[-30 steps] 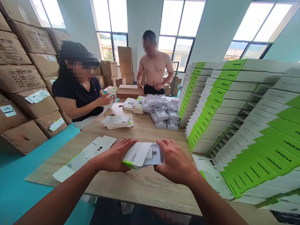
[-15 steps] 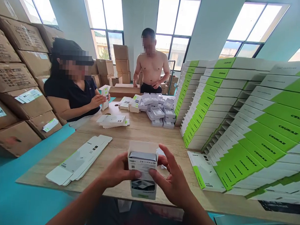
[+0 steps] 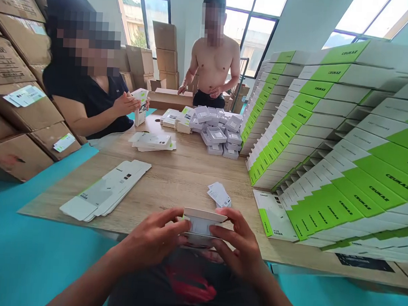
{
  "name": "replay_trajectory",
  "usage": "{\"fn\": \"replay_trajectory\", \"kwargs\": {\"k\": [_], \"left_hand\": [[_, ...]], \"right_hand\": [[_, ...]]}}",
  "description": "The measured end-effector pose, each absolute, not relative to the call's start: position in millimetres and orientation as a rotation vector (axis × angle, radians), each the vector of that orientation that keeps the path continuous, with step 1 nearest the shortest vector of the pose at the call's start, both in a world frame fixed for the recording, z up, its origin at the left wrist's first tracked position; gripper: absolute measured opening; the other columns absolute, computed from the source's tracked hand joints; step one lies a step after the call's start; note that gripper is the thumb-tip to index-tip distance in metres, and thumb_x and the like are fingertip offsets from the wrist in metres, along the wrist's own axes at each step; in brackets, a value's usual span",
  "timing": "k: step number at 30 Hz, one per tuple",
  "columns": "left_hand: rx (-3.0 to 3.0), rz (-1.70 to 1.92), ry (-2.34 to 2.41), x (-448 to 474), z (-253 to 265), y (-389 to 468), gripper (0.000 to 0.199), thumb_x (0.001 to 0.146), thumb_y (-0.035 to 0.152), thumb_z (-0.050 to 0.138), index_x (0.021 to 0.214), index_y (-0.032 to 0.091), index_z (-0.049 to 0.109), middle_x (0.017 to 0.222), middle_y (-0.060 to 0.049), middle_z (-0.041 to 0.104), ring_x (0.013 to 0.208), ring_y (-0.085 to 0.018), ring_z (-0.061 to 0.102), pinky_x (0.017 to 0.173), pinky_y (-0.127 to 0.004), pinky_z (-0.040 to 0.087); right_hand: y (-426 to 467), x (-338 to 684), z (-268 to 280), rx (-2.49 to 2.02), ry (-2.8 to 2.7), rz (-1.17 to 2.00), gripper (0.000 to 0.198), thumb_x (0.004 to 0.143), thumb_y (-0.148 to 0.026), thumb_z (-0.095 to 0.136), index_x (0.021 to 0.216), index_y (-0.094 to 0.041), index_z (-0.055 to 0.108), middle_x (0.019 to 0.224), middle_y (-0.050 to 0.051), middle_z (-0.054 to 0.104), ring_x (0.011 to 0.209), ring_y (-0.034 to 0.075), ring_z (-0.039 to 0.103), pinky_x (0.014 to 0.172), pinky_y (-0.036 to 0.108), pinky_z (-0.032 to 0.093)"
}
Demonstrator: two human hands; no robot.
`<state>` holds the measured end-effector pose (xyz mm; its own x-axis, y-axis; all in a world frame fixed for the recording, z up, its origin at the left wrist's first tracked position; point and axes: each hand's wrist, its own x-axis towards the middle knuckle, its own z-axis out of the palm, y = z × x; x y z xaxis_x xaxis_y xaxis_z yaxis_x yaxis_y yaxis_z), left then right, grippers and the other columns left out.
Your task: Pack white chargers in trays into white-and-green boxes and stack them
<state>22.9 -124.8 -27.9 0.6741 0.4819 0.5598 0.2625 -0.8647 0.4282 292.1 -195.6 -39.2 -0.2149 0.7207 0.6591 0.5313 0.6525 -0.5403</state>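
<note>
From my remote station I record the following in the head view. The wooden table point(image 3: 189, 175) spans the middle; its right end runs out of view. On it, at the right, stand tall stacks of white-and-green boxes point(image 3: 300, 114); the nearest stack is cut off by the right edge. Brown cartons point(image 3: 26, 109) are piled at the left, also cropped. One co-worker point(image 3: 81, 93) sits at the left holding an upright box point(image 3: 141, 109), partly covered by the fingers. A second co-worker point(image 3: 214, 63) stands beyond the table, lower body hidden. Pale trays point(image 3: 216, 131) lie heaped near the far side; overlap prevents a count. Flattened cartons point(image 3: 108, 187) lie overlapped at the near left.

The left hand point(image 3: 153, 234) and right hand point(image 3: 239, 240) grip a small box point(image 3: 198, 240) from opposite sides, fingers closed in around it. I find it at the table's near edge, in front of the wearer's body, its open end towards me, upper flap raised. A pale insert shows inside; fingertips mask its sides and I cannot make out its full form. Just beyond lie printed cards point(image 3: 219, 195), overlapping, their text illegible.
</note>
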Motion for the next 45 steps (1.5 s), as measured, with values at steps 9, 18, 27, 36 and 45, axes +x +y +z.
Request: {"fn": "replay_trajectory", "kwargs": {"k": [9, 18, 27, 36, 45], "left_hand": [[2.328, 1.223, 0.456, 27.9, -27.4, -138.8, 0.019, 0.100, 0.015, 0.060, 0.116, 0.024, 0.060, 0.127, -0.013, 0.070, 0.124, -0.027, 0.067, 0.102, -0.040, 0.058], [2.045, 1.155, 0.926, 46.9, -7.0, -154.3, 0.020, 0.098, 0.023, 0.067, 0.116, 0.031, 0.071, 0.122, -0.002, 0.074, 0.108, -0.020, 0.073, 0.088, -0.028, 0.062], [2.171, 1.181, 0.802, 38.9, -7.4, -150.8, 0.025, 0.100, 0.016, 0.063, 0.116, 0.029, 0.076, 0.125, -0.004, 0.074, 0.110, -0.019, 0.074, 0.090, -0.025, 0.062], [2.279, 1.305, 0.632, 45.8, -71.5, -149.0, 0.067, 0.105, 0.023, 0.055, 0.163, 0.034, 0.022, 0.133, -0.015, 0.070, 0.112, -0.026, 0.074, 0.089, -0.038, 0.065], [2.907, 1.164, 0.062, 85.4, -14.8, -143.9, 0.030, 0.102, 0.023, 0.057, 0.130, 0.022, 0.066, 0.126, -0.007, 0.076, 0.121, -0.032, 0.067, 0.117, -0.051, 0.043]], "right_hand": [[-199.3, 284.4, -30.2, -0.884, -1.912, 0.056, 0.033, 0.091, -0.012, 0.067, 0.116, -0.033, 0.061, 0.101, 0.003, 0.075, 0.103, 0.025, 0.070, 0.087, 0.045, 0.061], [-199.9, 263.3, -4.3, -1.182, -1.678, 0.393, 0.010, 0.095, -0.023, 0.070, 0.101, -0.028, 0.064, 0.111, 0.004, 0.079, 0.101, 0.020, 0.074, 0.086, 0.034, 0.061], [-200.2, 279.1, -0.9, -1.098, -1.874, 0.349, 0.008, 0.096, -0.024, 0.071, 0.103, -0.028, 0.069, 0.120, 0.006, 0.078, 0.108, 0.022, 0.076, 0.089, 0.034, 0.063], [-219.3, 287.4, -16.5, -1.239, -1.819, 0.396, 0.037, 0.094, -0.019, 0.069, 0.126, -0.033, 0.058, 0.127, 0.008, 0.073, 0.113, 0.022, 0.074, 0.091, 0.034, 0.064], [-261.6, 323.2, 36.6, -1.382, -2.281, 0.206, 0.082, 0.078, -0.031, 0.086, 0.151, -0.029, 0.048, 0.151, 0.011, 0.059, 0.141, 0.032, 0.055, 0.112, 0.045, 0.054]]}}
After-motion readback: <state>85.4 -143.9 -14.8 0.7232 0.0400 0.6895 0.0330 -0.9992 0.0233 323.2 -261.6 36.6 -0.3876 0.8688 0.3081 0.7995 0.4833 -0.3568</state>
